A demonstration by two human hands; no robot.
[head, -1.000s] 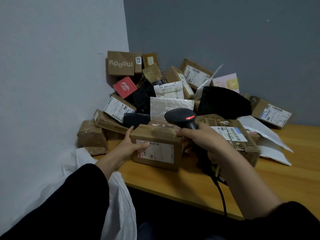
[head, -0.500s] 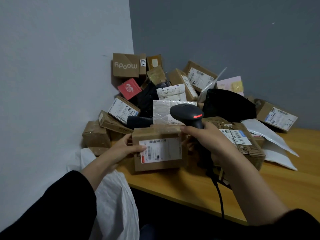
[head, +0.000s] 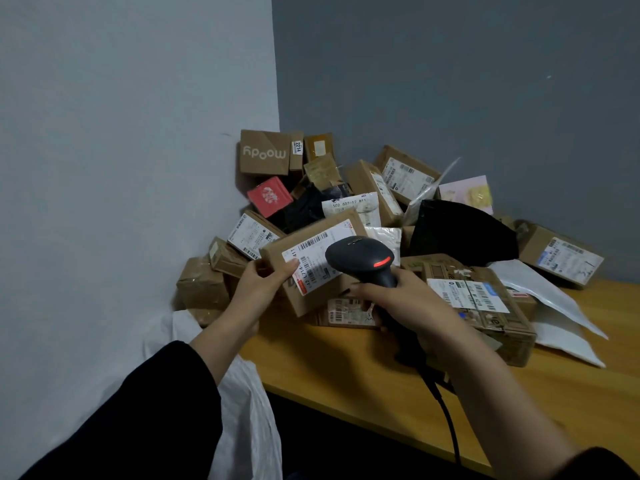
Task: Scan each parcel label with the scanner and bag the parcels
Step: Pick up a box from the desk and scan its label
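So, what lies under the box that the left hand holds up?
A flat labelled parcel lies on the table beneath the box. The box and the right hand cover part of it.

Parcel pile (head: 367,188) in the far corner, bare tabletop (head: 346,372) in front.

Label (head: 317,259): the scanner (head: 360,258) is covering its lower right part; the left grip (head: 263,289) is overlapping its left edge; the fine print is showing too small to read.
Scanner handle (head: 386,280): the right grip (head: 412,303) is wrapping it, hiding most of it.
Cable (head: 446,420): running off the bottom edge.
Flat parcel (head: 343,311): lying half concealed under the held parcel (head: 311,301) and the right grip.
White bag (head: 249,417): being cut off by the bottom edge.
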